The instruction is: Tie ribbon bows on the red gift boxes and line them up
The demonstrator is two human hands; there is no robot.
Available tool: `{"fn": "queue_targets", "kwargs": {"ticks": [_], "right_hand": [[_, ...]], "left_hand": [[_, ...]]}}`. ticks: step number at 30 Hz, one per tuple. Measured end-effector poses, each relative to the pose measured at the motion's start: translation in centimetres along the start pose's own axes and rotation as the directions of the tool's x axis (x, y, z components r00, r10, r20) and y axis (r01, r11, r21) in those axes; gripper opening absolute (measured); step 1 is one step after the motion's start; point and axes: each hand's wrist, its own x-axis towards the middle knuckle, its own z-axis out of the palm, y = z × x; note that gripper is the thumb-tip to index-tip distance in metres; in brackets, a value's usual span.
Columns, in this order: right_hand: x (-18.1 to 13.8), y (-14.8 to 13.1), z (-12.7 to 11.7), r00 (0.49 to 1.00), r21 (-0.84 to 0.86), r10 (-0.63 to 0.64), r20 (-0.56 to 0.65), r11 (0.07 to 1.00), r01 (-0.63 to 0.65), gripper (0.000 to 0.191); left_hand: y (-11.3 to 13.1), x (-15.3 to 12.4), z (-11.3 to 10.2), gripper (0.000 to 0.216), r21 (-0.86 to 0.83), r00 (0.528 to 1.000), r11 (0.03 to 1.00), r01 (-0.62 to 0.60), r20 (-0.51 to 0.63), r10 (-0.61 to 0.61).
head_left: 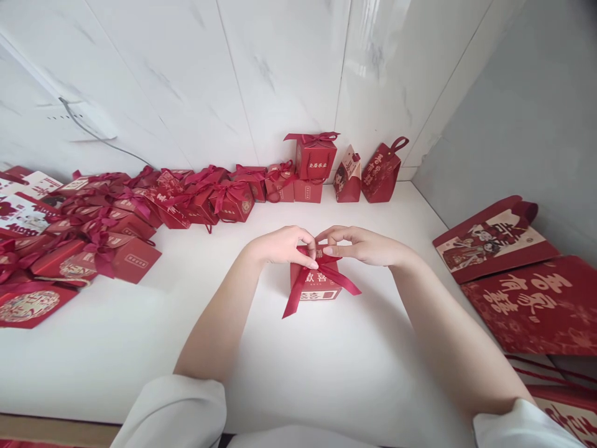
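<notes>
A small red gift box (310, 281) with pale Chinese characters stands on the white table in front of me. A dark red ribbon (347, 284) is tied over its top, and two loose tails hang down to the left and right. My left hand (285, 244) bends over the box from the left, with thumb and index finger closed on the ribbon at the bow. From the right, my right hand (361, 244) pinches the other side of the bow. The fingers partly hide the knot and the top of the box.
Many ribboned red boxes (233, 200) line the wall and crowd the left side of the white table (326, 379). Two triangular boxes (382, 174) stand at the back right. Flat red gift bags (536, 302) lie along the right edge. A thin cable (102, 140) runs down the wall.
</notes>
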Motion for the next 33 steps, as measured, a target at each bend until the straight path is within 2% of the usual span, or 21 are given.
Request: {"fn": "queue_targets", "kwargs": {"ticks": [6, 11, 14, 18, 22, 26, 29, 33], "right_hand": [[0.4, 0.9, -0.1, 0.999, -0.054, 0.039, -0.026, 0.998, -0.04, 0.039], [-0.2, 0.3, -0.3, 0.999, 0.01, -0.018, -0.048, 1.0, 0.019, 0.037], [-0.9, -0.3, -0.9, 0.997, 0.026, -0.007, -0.071, 1.0, 0.009, 0.039], [-1.1, -0.2, -1.3, 0.991, 0.063, 0.04, -0.131, 0.997, -0.032, 0.041], [-1.0, 0.3, -1.3, 0.989, 0.078, 0.085, -0.123, 0.994, -0.076, 0.042], [-1.4, -0.1, -1.5, 0.992, 0.013, 0.111, -0.054, 0.994, -0.111, 0.046], [-1.7, -0.6, -1.6, 0.982, -0.073, 0.164, 0.093, 0.985, -0.158, 0.05], [-1.9, -1.0, -1.2, 0.938, -0.223, 0.224, 0.263, 0.961, -0.167, 0.045]], "left_hand": [[0.3, 0.3, 0.3, 0.022, -0.018, 0.999, 1.0, -0.006, 0.037, 0.006], [0.7, -1.2, -0.8, 0.03, 0.037, 0.999, 0.999, 0.023, -0.05, -0.021], [0.7, -2.5, -1.9, 0.04, -0.008, 0.993, 0.999, 0.052, -0.103, -0.052], [0.5, -3.2, -2.6, 0.041, -0.02, 0.987, 0.993, 0.118, -0.107, -0.119], [0.3, -3.0, -2.5, 0.038, 0.058, 0.991, 0.993, 0.105, -0.084, -0.1], [0.3, -2.8, -2.4, 0.035, 0.107, 0.997, 0.991, 0.075, -0.031, -0.072], [0.5, -2.5, -2.1, 0.036, 0.114, 0.997, 0.992, 0.059, -0.056, -0.053], [0.7, -1.5, -1.1, 0.03, 0.092, 0.999, 0.996, -0.015, -0.048, 0.019]]}}
